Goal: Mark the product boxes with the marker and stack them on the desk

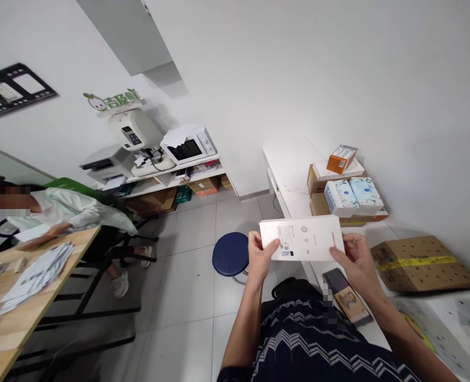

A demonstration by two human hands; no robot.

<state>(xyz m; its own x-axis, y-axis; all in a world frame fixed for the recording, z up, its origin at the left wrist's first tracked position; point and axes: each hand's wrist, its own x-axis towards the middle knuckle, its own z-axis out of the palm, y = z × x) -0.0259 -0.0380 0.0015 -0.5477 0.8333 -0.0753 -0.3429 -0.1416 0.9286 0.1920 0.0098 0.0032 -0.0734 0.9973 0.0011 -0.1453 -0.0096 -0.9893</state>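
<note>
White wall [282,69] ahead, left hand [261,253] and right hand [354,261] clamp both ends of a box [318,237], thumbs [272,247] uppermost.

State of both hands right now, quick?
Left hand: closed, holding the left end of the white box, thumb on top.
Right hand: closed, holding the box's right end, thumb on top.

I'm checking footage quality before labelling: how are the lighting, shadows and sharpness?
Head view: soft shadow beneath the grey cabinet; head view: dim beneath the wooden table; head view: the scene leans; head view: the white box between left hand and right hand shows no strong glare, its smallest print illegible.
</note>
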